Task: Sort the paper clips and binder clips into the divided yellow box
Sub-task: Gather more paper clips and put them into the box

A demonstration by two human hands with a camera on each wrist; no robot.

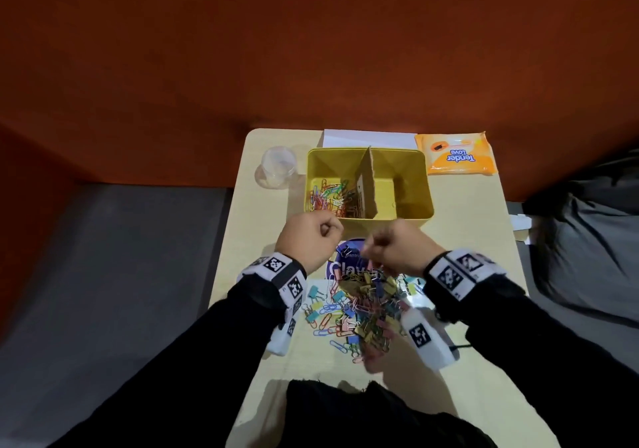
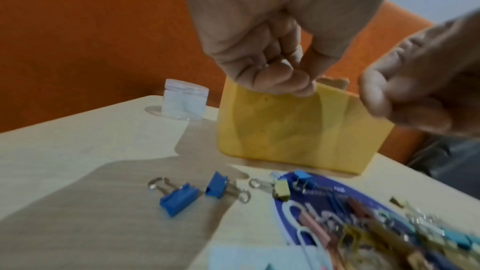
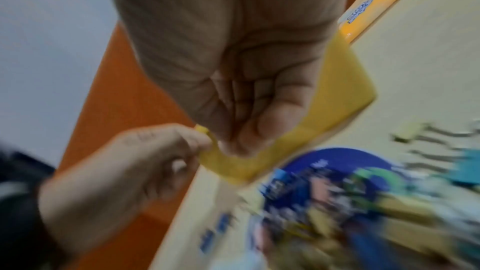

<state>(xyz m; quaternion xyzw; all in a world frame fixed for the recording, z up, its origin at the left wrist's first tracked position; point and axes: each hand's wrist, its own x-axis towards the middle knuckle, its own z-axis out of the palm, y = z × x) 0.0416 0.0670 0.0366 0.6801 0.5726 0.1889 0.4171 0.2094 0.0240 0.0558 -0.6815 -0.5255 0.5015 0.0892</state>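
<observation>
Both hands up off the pale wooden bench [image 1: 238,205], between the mixed heap of coloured paper clips and binder clips [image 1: 363,313] and the yellow plastic box [image 1: 420,185] with its upright cardboard divider [image 1: 371,178]. Left hand [image 1: 309,240] sits at the near rim on the box's left side, fingers [image 2: 283,78] curled into the palm with thumb against them; nothing visible inside, so cannot tell if it holds a clip. Right hand [image 1: 397,250] hovers over the far edge of the heap, fingers curled tight, blurred in every view, contents not readable either. Left compartment already holds a tangle of coloured paper clips [image 1: 332,195]; right compartment looks bare, so binder clips probably go there. Heap lies partly on a round blue printed lid [image 1: 349,257], close to the box, likely to keep reaches short. Two blue binder clips [image 2: 179,199] lie apart on the bench left of the heap. Clear plastic jar [image 1: 278,167] stands left of the box, orange tissue packet [image 1: 456,154] at the far right corner, white paper sheet [image 1: 366,138] behind the box
</observation>
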